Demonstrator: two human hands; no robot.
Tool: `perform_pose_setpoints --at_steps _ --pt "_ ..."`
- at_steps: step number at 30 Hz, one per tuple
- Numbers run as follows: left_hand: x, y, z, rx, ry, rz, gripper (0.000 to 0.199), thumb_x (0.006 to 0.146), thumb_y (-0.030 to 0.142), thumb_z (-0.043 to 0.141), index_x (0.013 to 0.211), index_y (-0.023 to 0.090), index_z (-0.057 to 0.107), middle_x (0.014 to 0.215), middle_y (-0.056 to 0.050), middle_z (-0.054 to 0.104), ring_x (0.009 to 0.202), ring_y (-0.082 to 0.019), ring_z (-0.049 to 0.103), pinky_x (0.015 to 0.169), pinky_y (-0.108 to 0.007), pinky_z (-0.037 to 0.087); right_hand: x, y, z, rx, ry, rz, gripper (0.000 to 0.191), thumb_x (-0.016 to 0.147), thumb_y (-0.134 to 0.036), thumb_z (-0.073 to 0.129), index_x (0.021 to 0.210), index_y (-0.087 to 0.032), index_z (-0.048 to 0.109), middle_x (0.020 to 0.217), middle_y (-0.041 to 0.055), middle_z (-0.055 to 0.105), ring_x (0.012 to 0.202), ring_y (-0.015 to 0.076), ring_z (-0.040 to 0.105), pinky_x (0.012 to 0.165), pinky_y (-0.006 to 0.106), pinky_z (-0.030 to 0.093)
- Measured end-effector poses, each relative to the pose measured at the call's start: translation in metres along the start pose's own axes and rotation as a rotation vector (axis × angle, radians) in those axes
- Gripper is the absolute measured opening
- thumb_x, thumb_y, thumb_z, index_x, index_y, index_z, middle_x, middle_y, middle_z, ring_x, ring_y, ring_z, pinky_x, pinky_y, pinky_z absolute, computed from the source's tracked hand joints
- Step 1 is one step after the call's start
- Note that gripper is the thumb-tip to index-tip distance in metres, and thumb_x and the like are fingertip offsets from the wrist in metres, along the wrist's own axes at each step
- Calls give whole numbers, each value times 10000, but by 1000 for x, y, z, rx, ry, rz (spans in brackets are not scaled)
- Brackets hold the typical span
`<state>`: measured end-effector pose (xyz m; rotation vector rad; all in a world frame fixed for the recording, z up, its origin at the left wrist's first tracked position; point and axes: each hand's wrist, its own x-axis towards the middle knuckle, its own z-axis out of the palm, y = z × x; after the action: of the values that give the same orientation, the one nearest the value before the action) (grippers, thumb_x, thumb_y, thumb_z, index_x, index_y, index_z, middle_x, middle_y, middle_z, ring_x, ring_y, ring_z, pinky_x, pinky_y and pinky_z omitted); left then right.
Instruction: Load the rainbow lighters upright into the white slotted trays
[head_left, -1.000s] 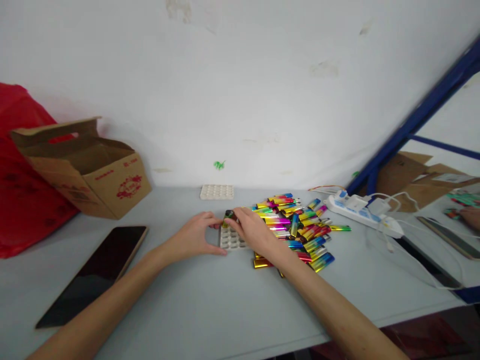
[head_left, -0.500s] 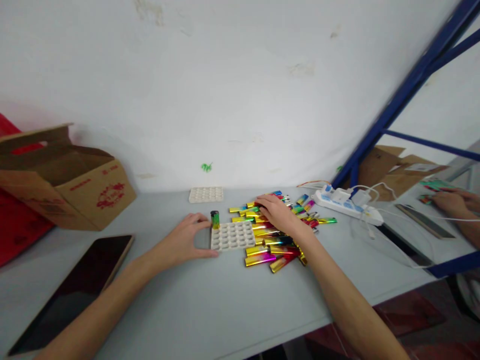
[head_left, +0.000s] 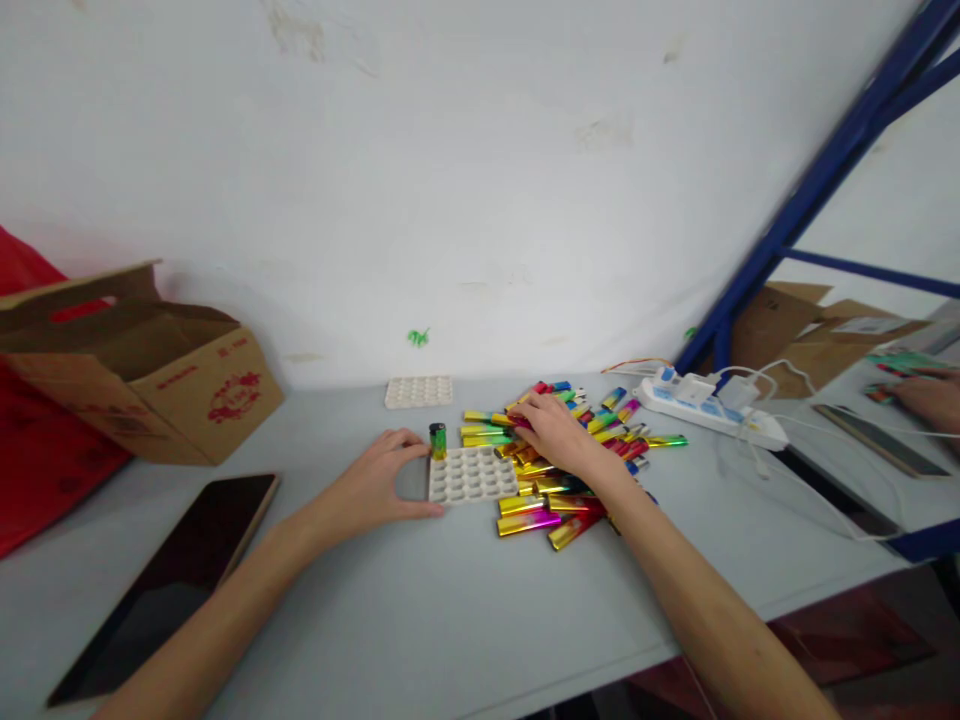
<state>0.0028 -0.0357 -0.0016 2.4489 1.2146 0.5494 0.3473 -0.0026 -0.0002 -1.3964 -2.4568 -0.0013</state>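
Left of the lighter pile, our left hand spreads wide around the tray's near edge; our right hand, grip unclear, touches the pile.

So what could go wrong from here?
The upright lighter stands in a corner of the tray, close to the left hand, so a nudge might tip it. The right hand is at a loose, overlapping pile of lighters, which could slide and push against the tray.
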Motion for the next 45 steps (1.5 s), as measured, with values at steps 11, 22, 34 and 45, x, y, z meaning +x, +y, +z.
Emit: perform_pose_setpoints --at_steps 11,22,34,45 --pt "0 1 2 -5 -4 3 788 754 803 880 1315 256 803 1371 -120 723 1284 -370 674 1210 -517 540 2 -34 -14 514 317 108 327 1148 -377 543 1228 -226 822 1110 100 843 976 266 758 907 373 566" --pt "-1 1 1 7 -3 12 794 771 827 857 1316 254 791 1350 -114 728 1265 -361 678 1194 -495 542 2 -81 -9 1319 185 291 609 953 -860 613 874 -258 571 681 -70 513 548 136 475 575 285 444" --pt "-1 3 1 15 -22 7 806 786 820 853 1326 227 775 1367 -125 713 1289 -369 672 1205 -494 539 0 -104 -19 1483 -94 591 653 1009 -782 455 613 -277 333 496 -99 240 448 79 114 420 233 83" --pt "0 0 2 36 -5 48 786 791 827 846 1310 241 777 1336 -115 726 1261 -361 678 1164 -493 560 -2 -106 -9 1432 -37 510 621 969 -804 503 678 -257 452 522 -95 305 435 79 203 419 229 165"
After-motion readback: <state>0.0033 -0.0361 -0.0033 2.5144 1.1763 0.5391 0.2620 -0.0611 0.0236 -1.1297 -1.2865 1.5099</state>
